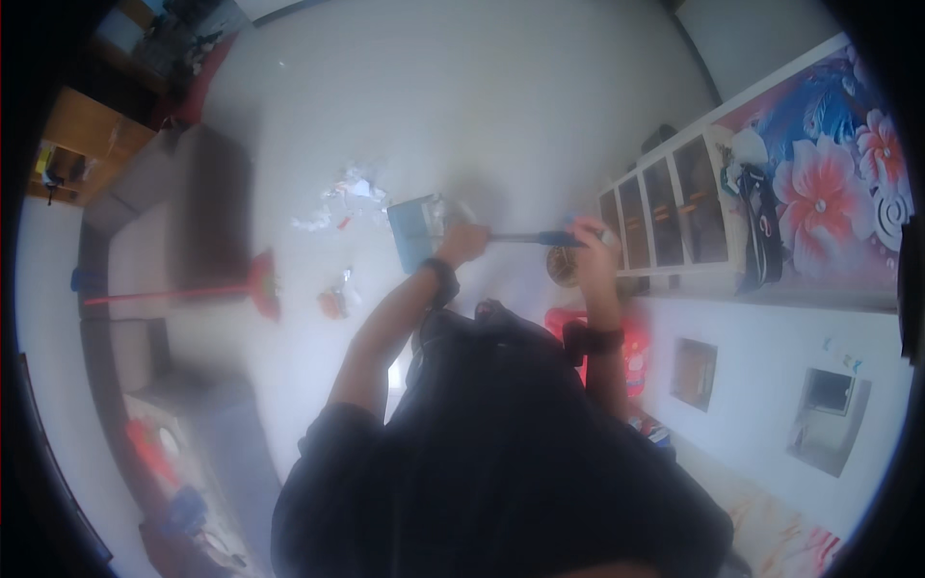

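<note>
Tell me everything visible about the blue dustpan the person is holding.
The dustpan has a blue, plastic-looking scoop on a long dark handle with a blue grip. It is held level above the pale floor. The left hand grips the handle near the scoop, the right hand at the grip end. Pale scraps seem to lie in it.

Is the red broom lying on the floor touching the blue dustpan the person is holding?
Apart. The head view shows the red broom lying well to the left of the blue dustpan, with bare white floor between them.
</note>
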Motion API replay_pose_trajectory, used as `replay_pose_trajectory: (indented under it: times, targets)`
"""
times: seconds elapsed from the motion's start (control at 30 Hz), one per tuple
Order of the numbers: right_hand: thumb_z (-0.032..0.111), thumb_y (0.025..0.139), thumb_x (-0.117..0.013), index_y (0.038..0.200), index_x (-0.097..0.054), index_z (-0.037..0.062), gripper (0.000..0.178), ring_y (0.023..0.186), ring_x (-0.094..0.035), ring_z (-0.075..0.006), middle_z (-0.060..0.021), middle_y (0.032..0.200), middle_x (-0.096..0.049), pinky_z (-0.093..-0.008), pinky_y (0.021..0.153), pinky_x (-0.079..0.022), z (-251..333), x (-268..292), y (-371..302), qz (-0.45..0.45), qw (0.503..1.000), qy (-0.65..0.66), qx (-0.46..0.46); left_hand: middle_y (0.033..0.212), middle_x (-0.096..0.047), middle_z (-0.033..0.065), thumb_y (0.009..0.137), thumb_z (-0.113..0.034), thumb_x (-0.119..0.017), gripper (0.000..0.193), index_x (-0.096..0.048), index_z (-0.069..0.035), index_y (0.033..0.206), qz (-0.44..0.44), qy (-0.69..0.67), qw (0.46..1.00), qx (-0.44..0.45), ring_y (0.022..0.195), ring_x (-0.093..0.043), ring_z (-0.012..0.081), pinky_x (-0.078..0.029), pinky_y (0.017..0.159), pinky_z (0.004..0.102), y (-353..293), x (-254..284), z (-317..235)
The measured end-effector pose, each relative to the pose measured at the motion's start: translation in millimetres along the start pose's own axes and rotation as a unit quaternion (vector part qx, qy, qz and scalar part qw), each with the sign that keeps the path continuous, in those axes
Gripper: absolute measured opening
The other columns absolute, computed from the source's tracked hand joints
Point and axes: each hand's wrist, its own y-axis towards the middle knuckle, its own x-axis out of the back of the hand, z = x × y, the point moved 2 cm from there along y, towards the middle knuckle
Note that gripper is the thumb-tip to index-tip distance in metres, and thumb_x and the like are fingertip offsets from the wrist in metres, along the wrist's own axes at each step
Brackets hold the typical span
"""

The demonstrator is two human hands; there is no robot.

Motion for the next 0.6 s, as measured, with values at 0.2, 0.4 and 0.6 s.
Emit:
replay_pose_trajectory:
  times: [0.2,0.4,0.6]
  targets:
    - [-0.003,0.078,-0.062,0.094,-0.063,-0.0063,0.017,0.092,-0.061,-0.0208,-0.0112,0.097,-0.062,-0.0306,0.084,-0.046,25,25,-3,0.001,0.997,0.071,0.041,0.084,-0.067,0.0173,0.073,-0.018,-0.052,0.022,-0.068,-0.005,0.081,0.042,-0.048,0.996,-0.055,0.081,-0.064,0.0347,-0.05,0.073,0.0479,24,14,-32]
    - [0.003,0.081,-0.064,0.096,-0.062,-0.0061,0.018,0.087,-0.061,-0.02,-0.0098,0.091,-0.061,-0.0301,0.08,-0.046,28,23,-15,-0.029,0.98,-0.125,0.15,0.085,-0.067,0.0158,0.075,-0.019,-0.051,0.023,-0.069,-0.007,0.083,0.04,-0.08,0.994,-0.069,0.082,-0.064,0.0347,-0.051,0.073,0.0483,32,18,-33]
    - [0.006,0.084,-0.064,0.1,-0.062,-0.0052,0.02,0.089,-0.061,-0.0192,-0.0091,0.098,-0.061,-0.0323,0.079,-0.049,12,35,-9,-0.05,0.981,-0.15,0.11,0.08,-0.066,0.0152,0.079,-0.015,-0.049,0.019,-0.065,-0.007,0.082,0.081,-0.036,0.994,-0.071,0.076,-0.065,0.0336,-0.051,0.065,0.0467,39,19,-34]
